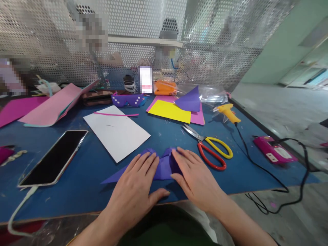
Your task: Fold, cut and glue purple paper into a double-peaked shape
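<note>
A cut and folded piece of purple paper [164,169] lies at the front of the blue table, its pointed end reaching out to the left. My left hand [138,181] rests flat on its left part, fingers stretched forward and thumb apart. Over the right end lies my right hand [193,174], fingers extended and thumb spread, pressing on the paper. Part of the sheet is hidden beneath both hands. Scissors [201,138] with one red and one yellow handle lie partly open just beyond my right hand.
White paper [118,133] with a pink strip [116,114] is ahead. Purple paper glasses [128,100], yellow paper [169,111] and a small upright lit screen [145,80] stand farther back. A phone [55,159] is left; a glue gun [229,112] and pink power strip [275,149] trail cords at right.
</note>
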A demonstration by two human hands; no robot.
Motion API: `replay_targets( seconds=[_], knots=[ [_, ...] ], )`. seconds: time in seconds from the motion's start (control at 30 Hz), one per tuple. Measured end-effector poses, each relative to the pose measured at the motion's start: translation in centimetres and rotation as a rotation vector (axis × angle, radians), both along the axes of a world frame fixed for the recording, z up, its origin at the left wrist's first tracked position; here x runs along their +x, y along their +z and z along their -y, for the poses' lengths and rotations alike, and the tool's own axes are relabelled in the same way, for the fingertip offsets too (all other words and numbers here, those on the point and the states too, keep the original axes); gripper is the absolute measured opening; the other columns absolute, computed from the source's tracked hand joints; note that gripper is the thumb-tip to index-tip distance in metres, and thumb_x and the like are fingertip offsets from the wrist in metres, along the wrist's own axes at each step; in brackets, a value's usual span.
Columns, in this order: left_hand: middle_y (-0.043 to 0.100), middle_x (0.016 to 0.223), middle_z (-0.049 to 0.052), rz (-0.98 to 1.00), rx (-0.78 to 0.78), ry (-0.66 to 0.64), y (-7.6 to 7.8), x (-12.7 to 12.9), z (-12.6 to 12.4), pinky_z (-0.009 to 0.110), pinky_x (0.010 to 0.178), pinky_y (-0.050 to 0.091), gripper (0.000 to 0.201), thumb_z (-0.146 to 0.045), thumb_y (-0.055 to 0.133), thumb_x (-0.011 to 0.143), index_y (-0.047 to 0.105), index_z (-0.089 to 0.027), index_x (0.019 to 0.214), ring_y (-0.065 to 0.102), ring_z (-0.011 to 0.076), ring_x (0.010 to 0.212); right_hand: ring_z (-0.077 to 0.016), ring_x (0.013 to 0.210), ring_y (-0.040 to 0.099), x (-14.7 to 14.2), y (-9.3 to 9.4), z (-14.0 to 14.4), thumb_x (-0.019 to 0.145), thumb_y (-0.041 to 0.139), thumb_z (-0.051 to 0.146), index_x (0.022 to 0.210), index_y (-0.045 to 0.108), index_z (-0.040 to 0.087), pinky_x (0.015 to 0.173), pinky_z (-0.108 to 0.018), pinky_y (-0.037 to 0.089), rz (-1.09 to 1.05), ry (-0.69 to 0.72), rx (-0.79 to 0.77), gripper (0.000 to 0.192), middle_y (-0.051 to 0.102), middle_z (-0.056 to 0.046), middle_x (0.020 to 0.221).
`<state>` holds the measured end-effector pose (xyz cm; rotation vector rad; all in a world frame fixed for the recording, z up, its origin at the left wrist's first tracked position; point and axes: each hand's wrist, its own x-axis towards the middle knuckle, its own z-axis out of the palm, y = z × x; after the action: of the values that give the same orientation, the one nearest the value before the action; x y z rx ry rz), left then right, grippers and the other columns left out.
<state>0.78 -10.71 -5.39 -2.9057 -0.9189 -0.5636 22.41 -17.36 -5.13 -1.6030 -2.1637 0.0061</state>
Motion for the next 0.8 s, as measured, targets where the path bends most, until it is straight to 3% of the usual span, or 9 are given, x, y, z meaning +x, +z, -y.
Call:
replay_targets(
  seconds=[0.1,0.2,0.23,0.33,0.43,0.5,0.6,0.8],
  knots=[
    [0.067,0.135,0.014,0.011,0.017,0.011,0.7,0.3,-0.7,0.049,0.108,0.048,0.061,-0.058,0.040,0.100,0.060,-0.015,0.138,0.061,0.0315,0.125,-0.0284,0.133,0.057,1.1,0.8,0.3,0.103,0.038,0.027,0.147,0.047,0.016,0.109,-0.052,0.048,0.016,-0.046,0.084,0.046,0.065,-0.013,0.138],
    [0.073,0.122,0.012,0.011,-0.025,0.034,1.8,1.3,-1.8,0.044,0.097,0.055,0.045,-0.041,0.039,0.103,0.065,-0.017,0.129,0.068,0.0288,0.112,-0.0247,0.116,0.067,3.9,2.5,-0.3,0.102,0.039,0.031,0.129,0.062,0.024,0.102,-0.043,0.052,0.073,-0.341,0.119,0.036,0.075,-0.006,0.120],
    [0.073,0.119,0.011,-0.005,-0.046,0.047,2.2,1.9,-2.2,0.043,0.092,0.056,0.041,-0.038,0.040,0.102,0.067,-0.017,0.126,0.069,0.0282,0.107,-0.0263,0.111,0.068,5.3,3.2,-0.8,0.102,0.040,0.032,0.124,0.064,0.024,0.098,-0.044,0.053,0.091,-0.450,0.110,0.034,0.075,-0.007,0.118],
    [0.075,0.109,0.008,-0.088,-0.116,0.088,3.0,3.5,-3.0,0.039,0.079,0.055,0.030,-0.034,0.047,0.099,0.072,-0.021,0.111,0.070,0.0267,0.095,-0.0376,0.113,0.064,10.4,5.1,-3.4,0.098,0.045,0.031,0.132,0.058,0.012,0.091,-0.052,0.051,0.141,-0.712,0.090,0.041,0.066,-0.021,0.128],
    [0.074,0.098,0.007,-0.100,-0.151,0.112,3.2,4.5,-3.4,0.036,0.074,0.051,0.026,-0.034,0.051,0.099,0.074,-0.022,0.101,0.068,0.0259,0.090,-0.0443,0.116,0.061,15.5,5.9,-6.7,0.091,0.059,0.025,0.130,0.055,-0.002,0.092,-0.056,0.049,0.189,-0.929,0.006,0.047,0.060,-0.033,0.126],
    [0.073,0.096,0.007,-0.082,-0.156,0.124,3.0,4.8,-3.6,0.036,0.074,0.049,0.026,-0.032,0.051,0.099,0.075,-0.021,0.098,0.066,0.0258,0.090,-0.0394,0.112,0.063,18.0,5.7,-8.7,0.090,0.064,0.025,0.128,0.056,-0.002,0.090,-0.053,0.052,0.205,-0.999,-0.082,0.047,0.060,-0.030,0.125],
    [0.073,0.097,0.006,-0.061,-0.173,0.139,2.6,4.7,-3.9,0.035,0.074,0.048,0.026,-0.031,0.051,0.099,0.075,-0.022,0.096,0.066,0.0250,0.091,-0.0253,0.108,0.065,20.1,4.7,-10.6,0.095,0.065,0.037,0.127,0.060,0.015,0.090,-0.046,0.056,0.226,-1.042,-0.189,0.039,0.063,-0.012,0.127],
    [0.074,0.102,0.002,0.023,-0.236,0.152,2.2,4.6,-4.7,0.032,0.078,0.051,0.019,-0.034,0.059,0.096,0.076,-0.025,0.096,0.068,0.0214,0.096,-0.0245,0.109,0.064,21.3,2.6,-11.2,0.096,0.065,0.037,0.129,0.059,0.017,0.090,-0.046,0.056,0.256,-1.066,-0.183,0.039,0.061,-0.011,0.130]
  ],
)
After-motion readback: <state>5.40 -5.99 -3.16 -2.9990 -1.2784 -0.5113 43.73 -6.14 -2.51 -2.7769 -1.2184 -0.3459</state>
